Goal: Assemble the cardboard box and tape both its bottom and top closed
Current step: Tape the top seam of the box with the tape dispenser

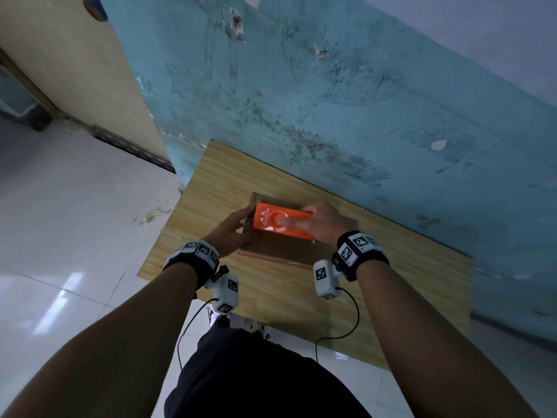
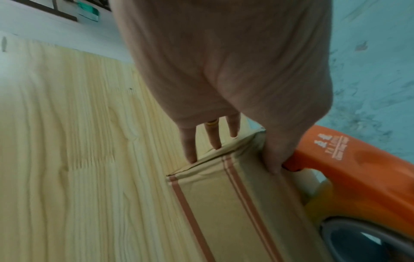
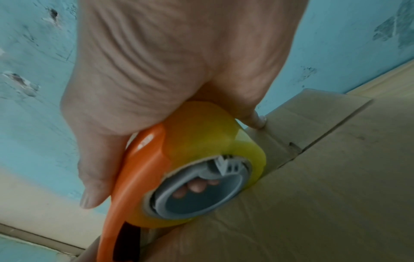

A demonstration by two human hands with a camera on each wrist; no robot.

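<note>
The cardboard box [image 1: 280, 245] stands on the wooden table [image 1: 391, 291], near the blue wall [image 1: 361, 101]. Its long axis runs left to right across the scene. An orange tape dispenser [image 1: 281, 220] rests on the box's upper face, over the flap seam [image 3: 318, 138], and its length lies along the same axis.

The right hand [image 1: 324, 220] grips the dispenser from the right end. In the right wrist view the thumb lies along the orange shell, and fingers curl round the yellowish tape roll [image 3: 215, 134]; fingertips show through the grey core [image 3: 201, 191]. One finger touches the cardboard just beside the roll.

The left hand [image 1: 232, 227] grips the left end of the box. In the left wrist view three fingers [image 2: 190, 147] reach down the end wall, and the thumb presses on the top edge, touching the dispenser's nose. Red-brown stripes [image 2: 244, 195] cross the near corner of the box.

The critical relation: the dispenser's nose sits at the box's left end, directly against the left hand, and the seam extends from there rightward, toward the right hand. The step in hand is judged to be anchoring the tape at the left end. The coming pull would probably run rightward along the seam, with the left hand bracing the box against sliding. Whether tape already adheres to the cardboard cannot be told, nor which face, bottom or top, is uppermost.
</note>
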